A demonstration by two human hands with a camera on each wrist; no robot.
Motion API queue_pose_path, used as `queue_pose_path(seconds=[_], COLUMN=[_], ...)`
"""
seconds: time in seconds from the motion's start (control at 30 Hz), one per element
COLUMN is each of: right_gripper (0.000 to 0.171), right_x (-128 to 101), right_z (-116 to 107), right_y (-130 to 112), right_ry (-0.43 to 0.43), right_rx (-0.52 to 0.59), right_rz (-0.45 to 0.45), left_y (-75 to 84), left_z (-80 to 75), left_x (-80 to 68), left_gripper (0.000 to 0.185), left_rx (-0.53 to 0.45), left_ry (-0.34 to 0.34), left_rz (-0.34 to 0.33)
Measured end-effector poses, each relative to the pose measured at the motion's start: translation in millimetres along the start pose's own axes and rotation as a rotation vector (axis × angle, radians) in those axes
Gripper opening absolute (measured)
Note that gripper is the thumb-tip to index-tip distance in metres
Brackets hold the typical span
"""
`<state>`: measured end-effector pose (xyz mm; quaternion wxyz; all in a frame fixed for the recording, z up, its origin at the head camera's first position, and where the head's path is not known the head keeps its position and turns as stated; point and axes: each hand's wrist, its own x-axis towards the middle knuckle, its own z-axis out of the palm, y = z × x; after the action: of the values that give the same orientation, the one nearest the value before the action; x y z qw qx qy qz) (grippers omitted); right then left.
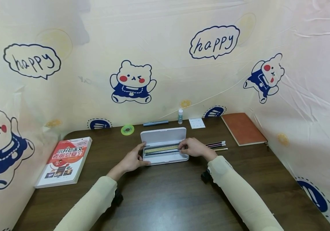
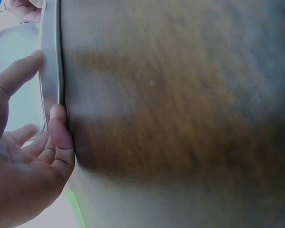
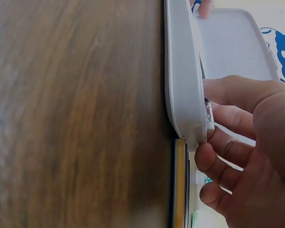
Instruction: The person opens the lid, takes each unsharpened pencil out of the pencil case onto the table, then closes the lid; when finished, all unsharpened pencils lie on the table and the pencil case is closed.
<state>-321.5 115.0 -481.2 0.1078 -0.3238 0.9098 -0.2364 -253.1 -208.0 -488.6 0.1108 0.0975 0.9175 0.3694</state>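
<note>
A white pencil case (image 1: 170, 158) lies with its lid (image 1: 163, 136) raised toward the wall in the head view. Several pencils (image 1: 160, 149) lie lengthwise inside it. My left hand (image 1: 131, 160) grips the case's left end; in the left wrist view the thumb lies on the front wall and the other fingers curl around the end. At the right end, my right hand (image 1: 193, 147) reaches over the rim. The right wrist view shows its thumb and fingers pinching a pencil (image 3: 209, 122) by its white-tipped end, with the rest hidden in the case.
More pencils (image 1: 216, 144) lie on the table just right of the case. Behind it are green tape (image 1: 127, 130), a blue pen (image 1: 155, 123), a glue stick (image 1: 180, 116) and a white paper pad (image 1: 197, 123). A book (image 1: 66, 160) lies left, a brown notebook (image 1: 244, 129) right.
</note>
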Motion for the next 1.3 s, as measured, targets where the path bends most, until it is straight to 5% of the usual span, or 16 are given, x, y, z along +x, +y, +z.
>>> queue_pose_path(seconds=[1.3], right_gripper=[0.007], right_x=[-22], right_z=[-28], right_y=[15], right_ry=[0.094], right_rx=[0.128], right_rz=[0.02], left_y=[-1.6], left_z=[0.6], left_x=[-0.4], left_gripper=[0.097], left_rx=[-0.013], left_ry=[0.003], left_rz=[0.014])
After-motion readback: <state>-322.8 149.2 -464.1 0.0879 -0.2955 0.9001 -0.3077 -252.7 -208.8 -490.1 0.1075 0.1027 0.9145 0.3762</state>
